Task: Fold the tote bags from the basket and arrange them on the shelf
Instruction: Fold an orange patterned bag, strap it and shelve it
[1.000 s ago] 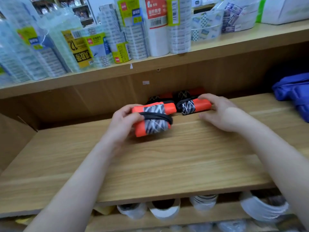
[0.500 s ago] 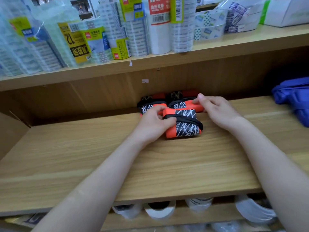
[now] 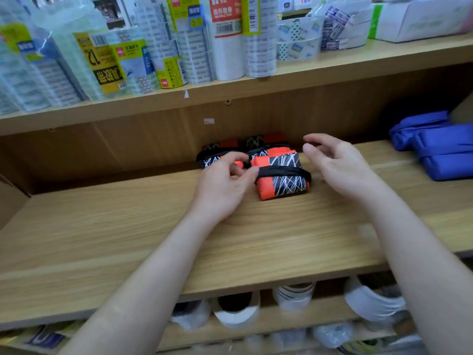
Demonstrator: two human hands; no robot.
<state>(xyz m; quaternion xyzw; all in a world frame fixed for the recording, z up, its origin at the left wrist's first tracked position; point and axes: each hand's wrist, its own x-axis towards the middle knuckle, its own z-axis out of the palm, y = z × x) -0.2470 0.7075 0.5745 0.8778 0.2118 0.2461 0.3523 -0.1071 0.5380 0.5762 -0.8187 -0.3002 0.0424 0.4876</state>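
Folded tote bag (image 3: 281,178) on shelf (image 3: 153,239): soft, light; we would take it by its sides. Right grip (image 3: 340,165) released; left grip (image 3: 225,185) at its strap, hold unclear.
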